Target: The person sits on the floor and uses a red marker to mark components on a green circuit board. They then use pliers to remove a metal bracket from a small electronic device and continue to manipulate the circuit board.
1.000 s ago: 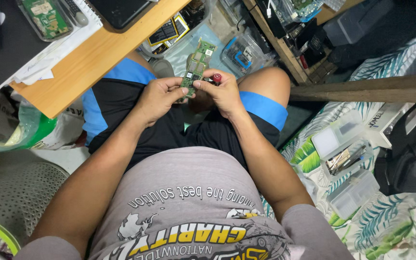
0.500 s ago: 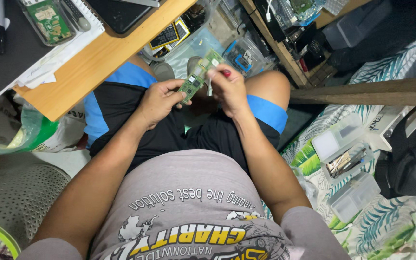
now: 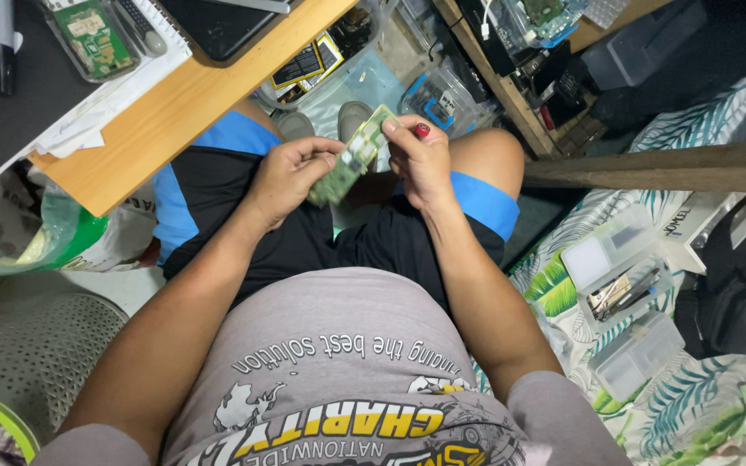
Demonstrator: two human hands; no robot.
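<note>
Above the lap, the left hand (image 3: 291, 173) and right hand (image 3: 420, 155) pinch a green circuit board (image 3: 351, 157), fingers closed on its opposite ends.

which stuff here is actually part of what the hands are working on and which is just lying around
In hand:
- green circuit board, held over the lap
- left hand gripping its lower end
- right hand holding its upper end

Lying about:
- wooden desk
- second green board in a clear tray
- clear plastic boxes on the leaf-print cloth
- green plastic bag
</note>
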